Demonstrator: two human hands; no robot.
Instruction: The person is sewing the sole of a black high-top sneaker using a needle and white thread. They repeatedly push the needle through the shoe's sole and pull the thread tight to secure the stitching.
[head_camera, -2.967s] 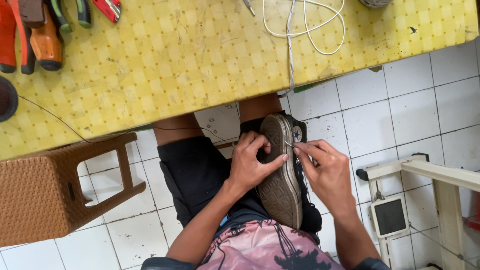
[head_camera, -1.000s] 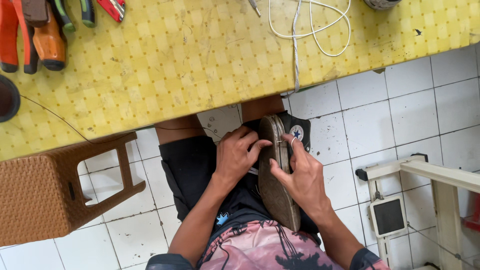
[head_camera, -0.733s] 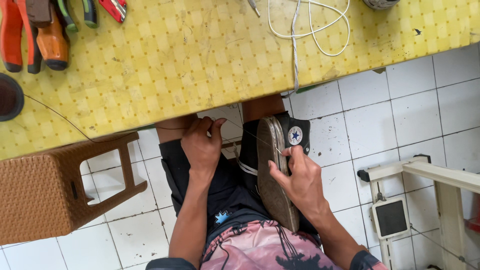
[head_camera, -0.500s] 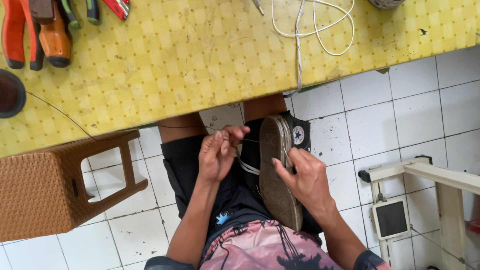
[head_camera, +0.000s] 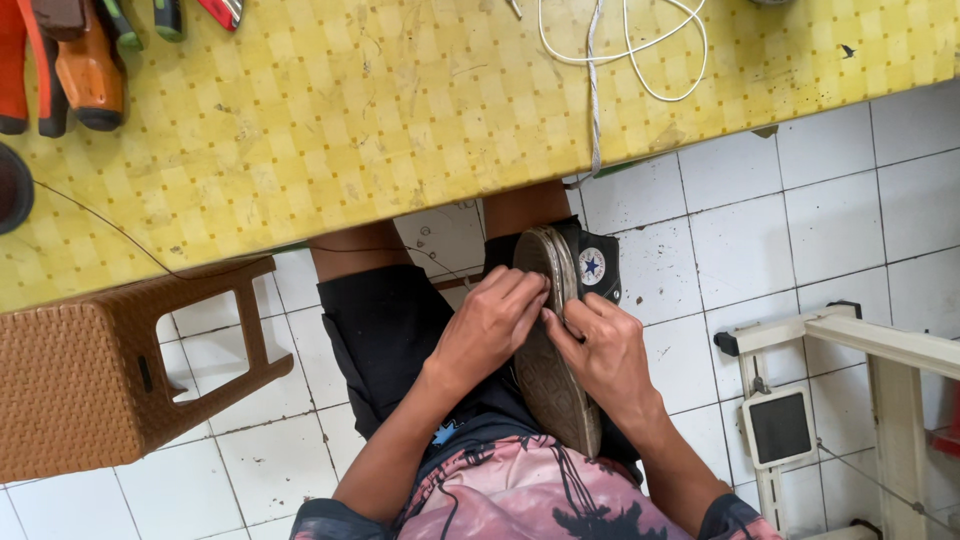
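I see both sets of fingers meeting at the edge of the sole of the shoe, a dark high-top sneaker lying on its side in my lap, sole up toward the camera. The left hand has its fingers bunched and curled onto the sole's rim near the toe, pinching something too fine to make out, probably a thread or needle. The right hand wraps the other side of the shoe, thumb pressed to the sole edge just beside the left fingertips, so it seems to steady the shoe against the pull. The shoe rests between my thighs, below the near edge of the counter, likely to keep it braced. On the counter, a white cord loops by the far edge, and orange-handled tools sit at the far left corner. A brown woven stool stands on the tiled floor to my left.
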